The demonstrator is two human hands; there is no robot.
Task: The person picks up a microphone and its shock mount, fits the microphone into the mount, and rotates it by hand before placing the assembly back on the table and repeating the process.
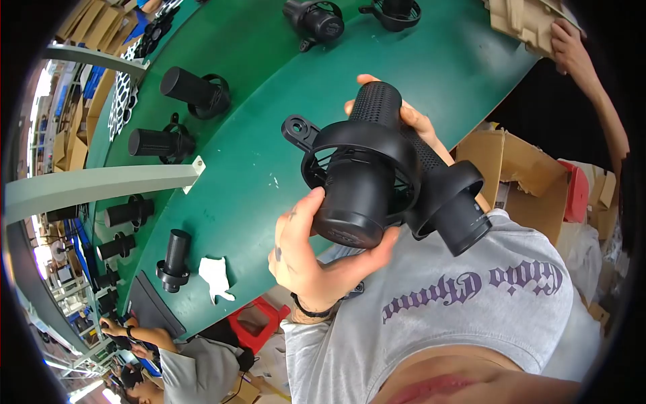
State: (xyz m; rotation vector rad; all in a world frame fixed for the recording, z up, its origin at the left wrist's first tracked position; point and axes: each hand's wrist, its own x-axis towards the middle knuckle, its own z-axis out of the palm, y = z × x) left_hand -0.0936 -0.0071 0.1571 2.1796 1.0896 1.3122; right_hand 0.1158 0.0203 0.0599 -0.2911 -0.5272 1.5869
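Near the frame's centre, left hand clasped around the smooth end of a black cylindrical plastic device with a ring guard, right hand gripping its perforated end, second like device just beside, above the curved green table, white rag at lower left

The wearer had on a light grey short-sleeved T-shirt, the fabric faintly mottled, with a line of purple gothic-style lettering running across it. The left sleeve ended well above the wrist, its hem loose. On the left wrist sat a thin black band, snug like a hair tie or cord bracelet. The left hand carried small dark tattoo marks near the thumb and along its edge. The right hand was bare, with no ring or watch showing.
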